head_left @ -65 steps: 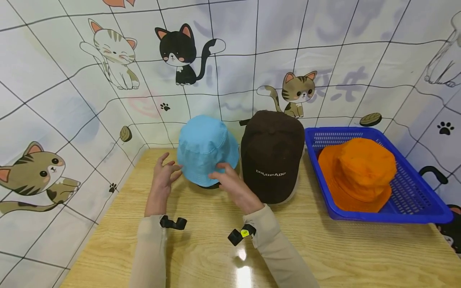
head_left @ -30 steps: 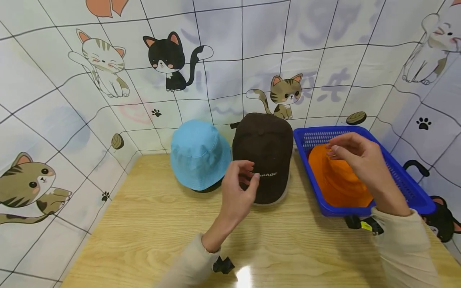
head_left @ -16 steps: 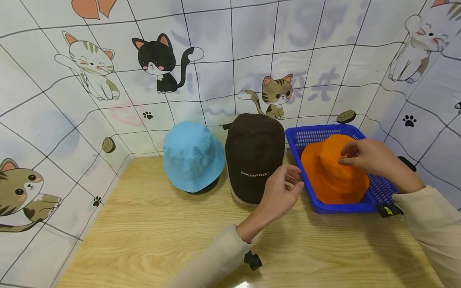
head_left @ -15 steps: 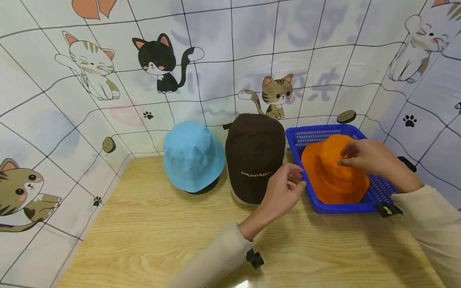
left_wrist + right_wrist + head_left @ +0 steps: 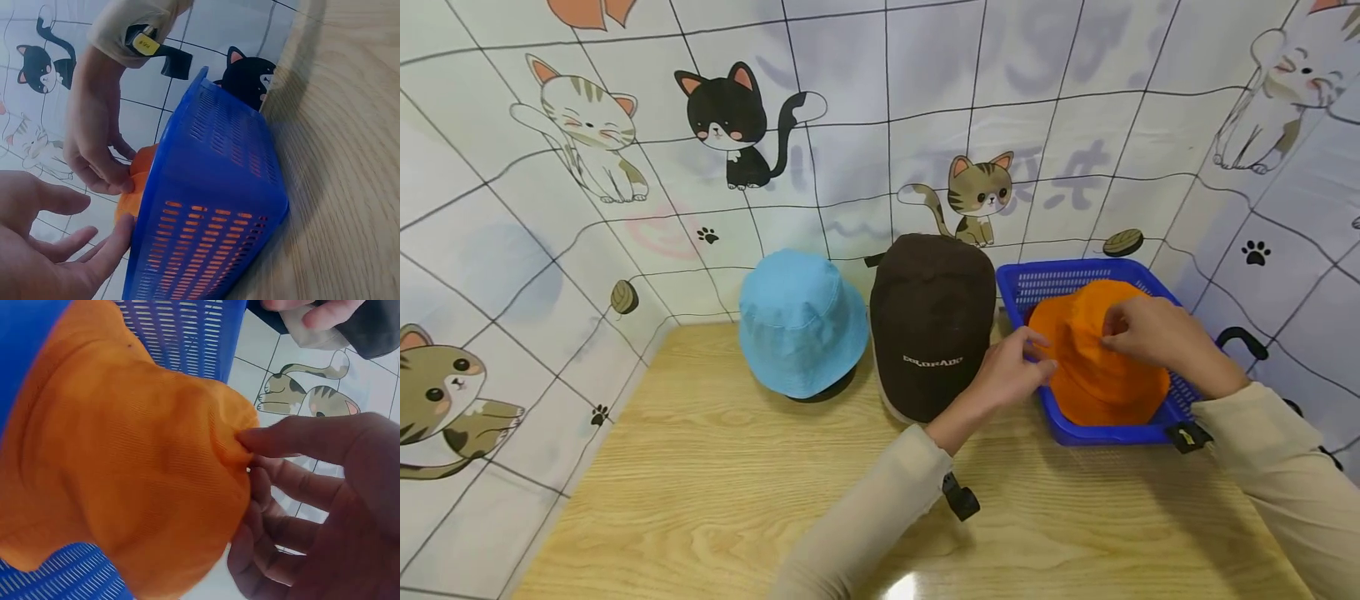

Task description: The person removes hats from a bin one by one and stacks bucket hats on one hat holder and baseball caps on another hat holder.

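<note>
An orange bucket hat (image 5: 1097, 387) lies in a blue plastic basket (image 5: 1112, 435) at the right of the table. My right hand (image 5: 1165, 333) pinches the top of its crown between thumb and fingers, and the right wrist view shows the cloth of the hat (image 5: 144, 450) puckered at that pinch. My left hand (image 5: 1003, 371) reaches over the basket's left rim with loosely bent, parted fingers. In the left wrist view the fingertips of my left hand (image 5: 44, 244) are right at the rim, close beside the hat (image 5: 131, 203).
A dark brown cap (image 5: 932, 317) with white COLORADO lettering stands left of the basket. Further left is a light blue bucket hat (image 5: 801, 325) with something dark under its edge. The wooden table (image 5: 715, 492) meets a cat-patterned wall covering (image 5: 850, 150) behind them.
Both hands have gone from the blue hat over to the basket at the right. The right fingers have closed on the orange hat's crown, while the left hand has moved to the basket's rim.
</note>
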Demonstrator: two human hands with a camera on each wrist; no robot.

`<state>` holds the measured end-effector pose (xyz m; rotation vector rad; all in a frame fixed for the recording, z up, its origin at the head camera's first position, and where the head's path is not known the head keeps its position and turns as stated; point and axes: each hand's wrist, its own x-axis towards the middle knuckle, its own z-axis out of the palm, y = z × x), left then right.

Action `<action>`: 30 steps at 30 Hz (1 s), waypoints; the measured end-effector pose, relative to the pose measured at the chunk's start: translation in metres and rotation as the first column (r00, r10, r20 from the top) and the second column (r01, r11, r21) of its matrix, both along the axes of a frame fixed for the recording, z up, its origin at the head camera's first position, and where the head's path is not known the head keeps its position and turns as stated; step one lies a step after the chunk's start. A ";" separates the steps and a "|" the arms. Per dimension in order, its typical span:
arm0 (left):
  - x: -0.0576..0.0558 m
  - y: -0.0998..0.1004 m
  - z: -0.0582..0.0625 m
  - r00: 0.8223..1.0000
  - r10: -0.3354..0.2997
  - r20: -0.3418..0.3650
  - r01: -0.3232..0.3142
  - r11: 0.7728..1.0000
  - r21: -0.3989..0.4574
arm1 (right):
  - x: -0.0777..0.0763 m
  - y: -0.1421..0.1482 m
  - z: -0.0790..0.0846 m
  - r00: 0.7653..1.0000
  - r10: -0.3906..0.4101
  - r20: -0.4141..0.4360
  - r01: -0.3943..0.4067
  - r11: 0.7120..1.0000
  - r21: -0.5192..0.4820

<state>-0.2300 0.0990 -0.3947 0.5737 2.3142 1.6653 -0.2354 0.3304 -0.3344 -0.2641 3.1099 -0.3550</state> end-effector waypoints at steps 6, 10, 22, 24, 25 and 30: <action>-0.005 0.009 -0.002 0.980 0.005 0.200 -0.043 0.981 0.187 | 0.004 0.003 0.005 0.999 -0.029 -0.034 0.028 0.999 -0.031; -0.008 0.012 -0.005 0.960 -0.011 0.278 -0.068 0.959 0.274 | 0.005 0.009 0.014 0.993 -0.085 -0.080 0.080 0.994 -0.069; -0.014 0.012 0.002 0.923 -0.054 0.381 -0.074 0.946 0.315 | 0.006 0.031 0.045 0.911 -0.278 -0.304 0.229 0.955 -0.188; -0.015 0.012 0.002 0.917 -0.057 0.395 -0.083 0.941 0.329 | 0.005 0.032 0.048 0.903 -0.297 -0.311 0.242 0.949 -0.202; -0.015 0.012 0.002 0.914 -0.059 0.401 -0.086 0.938 0.335 | 0.005 0.033 0.049 0.893 -0.312 -0.323 0.250 0.943 -0.218; -0.013 0.013 0.003 0.915 -0.078 0.397 -0.069 0.937 0.344 | 0.002 0.035 0.054 0.864 -0.384 -0.327 0.290 0.908 -0.301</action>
